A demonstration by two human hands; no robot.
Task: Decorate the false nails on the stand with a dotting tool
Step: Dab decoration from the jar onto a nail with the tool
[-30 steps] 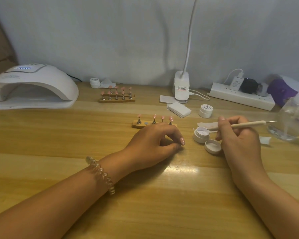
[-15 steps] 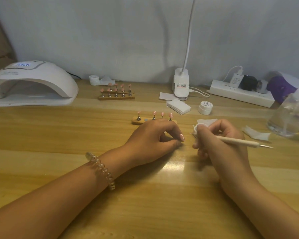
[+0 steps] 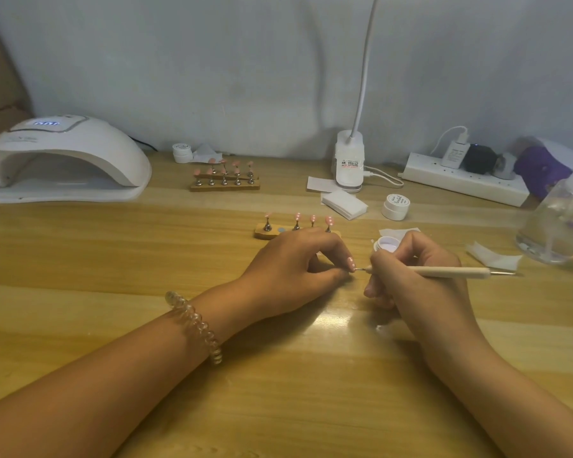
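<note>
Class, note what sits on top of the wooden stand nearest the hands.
Four metal holders carry pink false nails, three with white dots; one grey disc stands bare. The left hand covers the near right part of the stand, hiding anything there.

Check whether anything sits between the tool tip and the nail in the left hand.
Nothing visible. The tool tip is right at the nail the left hand pinches; the jar sits behind the right hand, off that line.
</note>
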